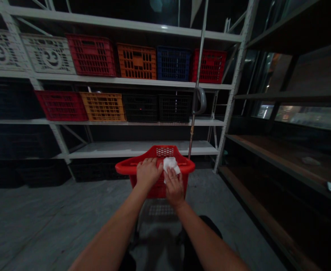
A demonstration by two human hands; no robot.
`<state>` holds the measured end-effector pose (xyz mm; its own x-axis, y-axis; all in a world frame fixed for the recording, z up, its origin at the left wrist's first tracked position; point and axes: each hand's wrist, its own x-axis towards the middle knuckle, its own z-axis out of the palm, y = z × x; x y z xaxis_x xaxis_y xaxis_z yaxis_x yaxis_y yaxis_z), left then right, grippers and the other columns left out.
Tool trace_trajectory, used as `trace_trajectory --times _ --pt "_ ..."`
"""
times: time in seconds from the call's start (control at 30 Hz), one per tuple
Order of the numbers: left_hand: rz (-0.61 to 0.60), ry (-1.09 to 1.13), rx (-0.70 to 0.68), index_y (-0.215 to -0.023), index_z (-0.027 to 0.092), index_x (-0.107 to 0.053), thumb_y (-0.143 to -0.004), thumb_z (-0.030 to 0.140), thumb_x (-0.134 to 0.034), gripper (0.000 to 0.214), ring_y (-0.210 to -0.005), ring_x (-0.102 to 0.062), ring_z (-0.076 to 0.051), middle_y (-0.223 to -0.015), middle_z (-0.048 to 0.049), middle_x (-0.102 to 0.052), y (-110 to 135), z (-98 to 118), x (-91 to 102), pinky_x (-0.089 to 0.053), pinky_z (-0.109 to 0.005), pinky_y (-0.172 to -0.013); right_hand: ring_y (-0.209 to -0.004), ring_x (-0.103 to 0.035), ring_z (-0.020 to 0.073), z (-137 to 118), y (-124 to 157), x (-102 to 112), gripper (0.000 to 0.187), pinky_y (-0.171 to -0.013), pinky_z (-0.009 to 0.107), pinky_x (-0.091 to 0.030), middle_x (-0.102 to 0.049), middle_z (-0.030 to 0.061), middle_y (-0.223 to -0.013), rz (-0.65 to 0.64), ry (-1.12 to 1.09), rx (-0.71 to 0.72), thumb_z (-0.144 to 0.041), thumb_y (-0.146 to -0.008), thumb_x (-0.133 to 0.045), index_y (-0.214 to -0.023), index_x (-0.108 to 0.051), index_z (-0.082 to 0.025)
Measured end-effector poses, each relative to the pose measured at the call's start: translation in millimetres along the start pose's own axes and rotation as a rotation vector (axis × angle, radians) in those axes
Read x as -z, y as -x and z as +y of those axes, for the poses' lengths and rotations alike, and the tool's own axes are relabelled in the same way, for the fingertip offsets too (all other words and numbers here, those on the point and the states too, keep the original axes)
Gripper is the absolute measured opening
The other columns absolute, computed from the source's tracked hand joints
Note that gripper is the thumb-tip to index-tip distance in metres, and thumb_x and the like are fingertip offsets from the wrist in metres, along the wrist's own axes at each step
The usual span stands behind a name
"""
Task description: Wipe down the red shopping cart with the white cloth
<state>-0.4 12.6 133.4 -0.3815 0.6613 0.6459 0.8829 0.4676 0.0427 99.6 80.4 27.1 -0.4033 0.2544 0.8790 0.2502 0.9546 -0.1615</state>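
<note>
A red plastic basket [125, 166] sits straight ahead of me at about waist height, on a low wheeled frame. My left hand [147, 174] is closed over the near rim of the basket. My right hand [173, 185] presses a white cloth [170, 163] against the same rim, its fingers bunched on the cloth. Both forearms reach forward from the bottom of the view.
Metal shelving [131, 80] behind the basket carries red, orange, blue, black and white crates. A pole with a grey handle [201, 101] stands just behind the basket on the right. Dark wooden shelves [281, 158] run along the right. The floor is grey concrete [41, 218].
</note>
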Motion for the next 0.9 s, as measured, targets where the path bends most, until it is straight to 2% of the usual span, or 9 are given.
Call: trace_trajectory --times 0.13,0.23,0.33,0.4,0.47,0.57,0.7,0.8,0.9 --pt "-0.013 0.005 -0.044 -0.104 0.018 -0.061 -0.084 0.042 -0.031 0.043 -0.102 -0.055 -0.026 -0.107 -0.01 -0.065 -2 -18 0.3 -0.036 -0.041 -0.088 -0.129 -0.035 0.02 38 18 22 0.045 -0.108 0.047 -0.016 -0.047 0.01 -0.133 0.02 -0.067 -0.018 -0.015 -0.087 -0.033 -0.13 -0.046 -0.021" --pt "-0.028 0.006 -0.072 -0.106 0.018 -0.061 -0.085 0.041 -0.031 0.044 -0.101 -0.057 -0.024 -0.108 -0.0092 -0.065 -3 -39 0.3 -0.037 -0.04 -0.089 -0.123 -0.043 0.023 66 18 45 0.043 -0.101 0.044 -0.031 -0.051 0.0132 -0.129 0.196 -0.268 -0.377 -0.026 -0.088 -0.033 -0.126 -0.051 -0.016" --pt "-0.056 0.025 -0.101 -0.108 0.018 -0.062 -0.084 0.042 -0.032 0.045 -0.103 -0.056 -0.023 -0.11 -0.0085 -0.065 -5 -66 0.9 -0.038 -0.038 -0.09 -0.108 -0.055 0.0231 74 -14 66 0.046 -0.089 0.036 -0.042 -0.06 0.0131 -0.117 0.375 -0.571 -0.715 -0.037 -0.088 -0.034 -0.123 -0.052 -0.013" --pt "-0.091 0.042 -0.122 -0.11 0.019 -0.061 -0.084 0.041 -0.032 0.045 -0.107 -0.055 -0.022 -0.112 -0.0072 -0.064 -6 -85 2.2 -0.038 -0.037 -0.092 -0.104 -0.056 0.0219 67 -48 73 0.047 -0.086 0.032 -0.043 -0.062 0.0115 -0.113 0.445 -0.742 -0.715 -0.04 -0.086 -0.035 -0.121 -0.053 -0.013" --pt "-0.139 0.049 -0.14 -0.112 0.021 -0.06 -0.084 0.041 -0.031 0.045 -0.112 -0.052 -0.022 -0.117 -0.0064 -0.062 -6 -103 5.0 -0.036 -0.038 -0.095 -0.101 -0.057 0.0205 55 -82 69 0.046 -0.084 0.029 -0.043 -0.064 0.0098 -0.108 0.401 -0.823 -0.636 -0.042 -0.086 -0.035 -0.114 -0.057 -0.014" --pt "-0.169 0.012 -0.129 -0.116 0.022 -0.057 -0.084 0.038 -0.03 0.045 -0.122 -0.043 -0.024 -0.129 -0.007 -0.053 -3 -119 13.9 -0.032 -0.045 -0.099 -0.086 -0.059 0.0191 33 -114 50 0.04 -0.076 0.026 -0.044 -0.067 0.0074 -0.091 0.12 -0.844 -0.566 -0.043 -0.083 -0.038 -0.094 -0.063 -0.014" --pt "-0.014 -0.074 -0.07 -0.118 0.017 -0.054 -0.08 0.03 -0.037 0.044 -0.125 -0.039 -0.027 -0.135 -0.0124 -0.045 6 -107 34.3 -0.028 -0.049 -0.102 -0.074 -0.058 0.0178 26 -126 30 0.032 -0.068 0.025 -0.043 -0.066 0.0043 -0.081 -0.051 -0.764 -0.543 -0.04 -0.077 -0.045 -0.086 -0.063 -0.015" --pt "0.064 -0.014 -0.121 -0.112 0.015 -0.057 -0.082 0.031 -0.038 0.039 -0.119 -0.045 -0.024 -0.129 -0.0121 -0.05 13 -76 48.6 -0.032 -0.04 -0.102 -0.07 -0.055 0.0178 41 -134 40 0.027 -0.064 0.024 -0.041 -0.063 0.0029 -0.071 -0.066 -0.689 -0.559 -0.037 -0.075 -0.044 -0.073 -0.063 -0.017" --pt "0.013 0.078 -0.148 -0.102 0.016 -0.061 -0.084 0.035 -0.036 0.036 -0.106 -0.055 -0.02 -0.115 -0.0103 -0.061 22 -45 53.8 -0.04 -0.033 -0.095 -0.072 -0.053 0.0184 50 -141 59 0.021 -0.064 0.024 -0.039 -0.061 0.0024 -0.065 -0.091 -0.675 -0.559 -0.03 -0.071 -0.047 -0.062 -0.061 -0.018"
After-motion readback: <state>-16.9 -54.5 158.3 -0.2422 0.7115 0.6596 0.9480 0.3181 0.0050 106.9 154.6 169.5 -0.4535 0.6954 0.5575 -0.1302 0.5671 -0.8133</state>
